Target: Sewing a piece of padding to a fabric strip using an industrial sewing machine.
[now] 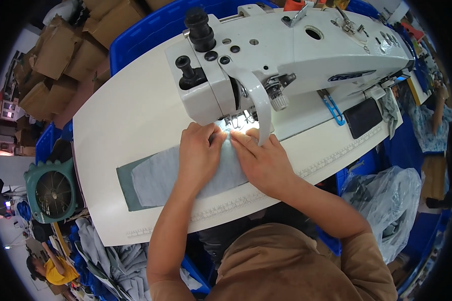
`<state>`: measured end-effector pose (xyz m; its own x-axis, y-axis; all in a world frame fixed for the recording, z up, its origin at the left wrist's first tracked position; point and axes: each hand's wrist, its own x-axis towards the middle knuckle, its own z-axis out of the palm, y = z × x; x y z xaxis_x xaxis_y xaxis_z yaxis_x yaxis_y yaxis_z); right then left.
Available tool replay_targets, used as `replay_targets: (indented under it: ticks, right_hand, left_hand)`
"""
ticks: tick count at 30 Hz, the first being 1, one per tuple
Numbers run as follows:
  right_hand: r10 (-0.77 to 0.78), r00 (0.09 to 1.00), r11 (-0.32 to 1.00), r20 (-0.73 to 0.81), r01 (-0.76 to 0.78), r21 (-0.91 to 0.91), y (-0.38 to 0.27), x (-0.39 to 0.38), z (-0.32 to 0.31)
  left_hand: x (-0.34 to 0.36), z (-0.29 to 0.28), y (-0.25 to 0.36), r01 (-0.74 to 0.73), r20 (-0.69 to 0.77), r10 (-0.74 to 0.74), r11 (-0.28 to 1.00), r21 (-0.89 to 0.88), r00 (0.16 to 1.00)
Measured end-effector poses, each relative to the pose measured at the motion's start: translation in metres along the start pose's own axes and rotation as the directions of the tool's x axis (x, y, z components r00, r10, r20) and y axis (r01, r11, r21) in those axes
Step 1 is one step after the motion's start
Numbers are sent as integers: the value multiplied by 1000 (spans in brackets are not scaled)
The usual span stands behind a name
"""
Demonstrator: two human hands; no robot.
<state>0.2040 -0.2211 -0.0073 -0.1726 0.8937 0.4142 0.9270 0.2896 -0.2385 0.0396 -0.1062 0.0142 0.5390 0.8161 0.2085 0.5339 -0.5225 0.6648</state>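
Note:
A white sewing machine (pixel 286 45) stands over the pale table, its lamp lighting the presser foot area (pixel 238 120). Under it lies a light grey-blue fabric piece (pixel 158 175), on top of a darker green fabric piece (pixel 128 193) that shows along the left end. My left hand (pixel 200 155) is closed, thumb and forefinger pinching the fabric just in front of the presser foot. Close beside it, my right hand (pixel 266 163) has its fingertips drawn together on the same fabric at the lit spot. The fingertips partly hide the fabric edge there.
A ruler strip (pixel 226 206) runs along the table's near edge. Blue thread snips (pixel 332 108) and a black phone (pixel 362 118) lie at the right. A green fan (pixel 52 190), piled grey garments (pixel 118 261) and a clear plastic bag (pixel 386 205) flank the table.

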Motion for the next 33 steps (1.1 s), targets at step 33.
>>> replay_targets:
  ticks: [33]
  right_hand:
    - [67, 995, 997, -68, -64, 44, 10, 9, 10]
  left_hand:
    - [26, -5, 4, 79, 63, -76, 996, -38, 995]
